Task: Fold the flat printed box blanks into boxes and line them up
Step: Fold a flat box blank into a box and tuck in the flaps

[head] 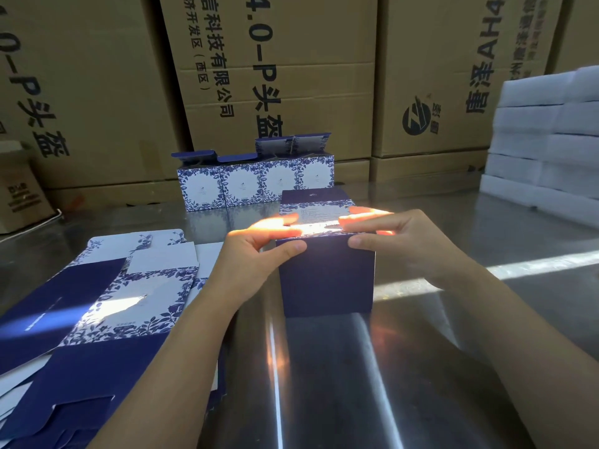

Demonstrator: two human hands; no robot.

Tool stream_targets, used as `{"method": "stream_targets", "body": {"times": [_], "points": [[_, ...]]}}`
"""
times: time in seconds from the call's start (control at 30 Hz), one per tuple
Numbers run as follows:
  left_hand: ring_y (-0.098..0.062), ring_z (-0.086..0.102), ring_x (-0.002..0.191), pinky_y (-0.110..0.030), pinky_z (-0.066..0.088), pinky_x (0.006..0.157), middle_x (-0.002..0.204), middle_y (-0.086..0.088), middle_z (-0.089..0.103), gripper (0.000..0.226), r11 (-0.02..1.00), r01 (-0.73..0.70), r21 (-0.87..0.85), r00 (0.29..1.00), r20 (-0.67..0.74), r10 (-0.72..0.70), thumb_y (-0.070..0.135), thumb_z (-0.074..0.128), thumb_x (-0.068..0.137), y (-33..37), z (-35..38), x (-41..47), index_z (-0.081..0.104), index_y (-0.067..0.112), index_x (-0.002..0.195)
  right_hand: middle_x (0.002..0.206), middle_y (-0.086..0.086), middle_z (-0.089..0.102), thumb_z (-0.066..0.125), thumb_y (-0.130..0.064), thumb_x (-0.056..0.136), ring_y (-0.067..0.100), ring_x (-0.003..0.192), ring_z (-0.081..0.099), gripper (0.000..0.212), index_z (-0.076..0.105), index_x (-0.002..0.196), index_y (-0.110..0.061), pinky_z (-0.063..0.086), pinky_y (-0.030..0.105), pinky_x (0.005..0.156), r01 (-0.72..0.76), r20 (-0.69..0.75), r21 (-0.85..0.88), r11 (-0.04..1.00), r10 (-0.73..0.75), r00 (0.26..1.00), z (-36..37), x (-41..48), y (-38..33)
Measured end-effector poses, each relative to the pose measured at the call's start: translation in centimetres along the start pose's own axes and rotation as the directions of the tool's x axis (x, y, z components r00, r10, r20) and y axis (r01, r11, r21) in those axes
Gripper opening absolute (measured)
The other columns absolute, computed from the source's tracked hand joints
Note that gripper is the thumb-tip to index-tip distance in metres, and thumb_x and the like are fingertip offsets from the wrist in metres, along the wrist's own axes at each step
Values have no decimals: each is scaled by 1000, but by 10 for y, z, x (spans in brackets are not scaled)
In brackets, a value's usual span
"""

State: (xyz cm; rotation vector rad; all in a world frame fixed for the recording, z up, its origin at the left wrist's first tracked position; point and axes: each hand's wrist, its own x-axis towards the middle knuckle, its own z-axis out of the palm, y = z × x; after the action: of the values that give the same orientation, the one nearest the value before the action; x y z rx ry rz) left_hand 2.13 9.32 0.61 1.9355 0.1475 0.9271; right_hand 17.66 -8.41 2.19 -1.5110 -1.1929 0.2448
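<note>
A dark blue box point(327, 277) with a white floral top panel stands on the steel table, partly folded. My left hand point(259, 251) grips its top left edge, thumb on the front face and fingers over the top panel. My right hand point(398, 241) grips the top right edge the same way. A flap point(312, 196) sticks up behind the top. A pile of flat blue-and-white blanks point(107, 303) lies at the left. Several folded boxes point(256, 183) stand in a row at the back, their lids open.
Large brown cartons point(291, 76) form a wall behind the table. A stack of white foam blocks point(547, 140) sits at the right. A small brown carton point(22, 189) stands at the far left. The steel table point(356, 367) reflects a strip of sunlight.
</note>
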Motion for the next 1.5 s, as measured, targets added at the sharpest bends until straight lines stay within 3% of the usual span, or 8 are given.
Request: {"method": "stream_targets", "body": {"times": [0.2, 0.43, 0.6, 0.97, 1.1, 1.27, 1.37, 1.5], "points": [[4, 51, 118, -38, 36, 109, 106, 34, 64, 17, 1000, -1, -9, 1000, 6, 1, 47, 72, 59, -3, 2, 2, 75, 44, 75, 96, -22, 72, 76, -36, 65, -15, 106, 55, 19, 77, 84, -38, 37, -3, 79, 6, -26, 43, 999, -4, 1000, 4, 2, 3], [11, 53, 112, -25, 40, 105, 115, 30, 60, 16, 999, 32, -19, 998, 48, -31, 42, 72, 62, -4, -1, 1, 74, 40, 77, 104, -18, 71, 77, -33, 63, -14, 116, 49, 24, 78, 87, -32, 38, -2, 83, 9, 11, 107, 994, -10, 1000, 1, 1, 5], [12, 55, 110, -21, 45, 99, 118, 27, 61, 19, 998, 45, -35, 997, 65, -43, 40, 72, 64, -4, -6, 0, 75, 38, 83, 105, -8, 73, 79, -31, 57, -4, 113, 57, 25, 79, 81, -24, 40, 17, 94, -25, -25, 188, 982, 30, 999, -4, 0, 10], [7, 55, 112, -38, 41, 106, 117, 27, 62, 22, 999, 45, 16, 998, -38, -44, 33, 79, 73, -7, 1, -2, 71, 47, 88, 112, -14, 69, 77, -34, 63, -9, 106, 58, 21, 77, 84, -29, 41, 8, 83, 22, -112, 104, 994, -11, 994, 7, 1, 13], [3, 46, 124, -15, 45, 94, 134, 20, 51, 62, 998, 50, 24, 996, -75, -49, 39, 75, 62, -7, 6, -5, 51, 46, 119, 136, -32, 36, 79, -39, 64, -23, 112, 44, 62, 52, 120, -46, 41, -1, 75, 90, -119, -104, 991, -102, 988, 25, -1, 18], [18, 33, 123, 5, 33, 82, 142, 27, 35, 87, 988, 25, 153, 999, 28, -29, 44, 75, 61, -8, 4, -4, 30, 52, 135, 142, -37, 25, 82, -58, 56, -16, 127, 31, 89, 27, 126, -65, 39, 5, 85, 92, -62, -213, 973, -108, 992, 26, -1, 22], [18, 26, 123, -6, 24, 97, 145, 25, 27, 98, 930, -31, 366, 993, 116, -13, 45, 82, 59, -11, 4, -6, 23, 51, 137, 132, -49, 19, 81, -58, 51, -11, 130, 31, 97, 20, 125, -68, 40, 10, 93, 100, -18, -290, 952, -109, 994, 25, 0, 26], [5, 30, 126, -23, 32, 102, 138, 28, 27, 103, 889, -33, 457, 990, 138, -35, 42, 85, 56, -15, 3, -7, 19, 52, 135, 141, -33, 23, 89, -47, 52, -7, 132, 30, 105, 24, 134, -51, 38, 23, 103, 101, -16, -328, 939, -112, 994, 24, 0, 32]]}}
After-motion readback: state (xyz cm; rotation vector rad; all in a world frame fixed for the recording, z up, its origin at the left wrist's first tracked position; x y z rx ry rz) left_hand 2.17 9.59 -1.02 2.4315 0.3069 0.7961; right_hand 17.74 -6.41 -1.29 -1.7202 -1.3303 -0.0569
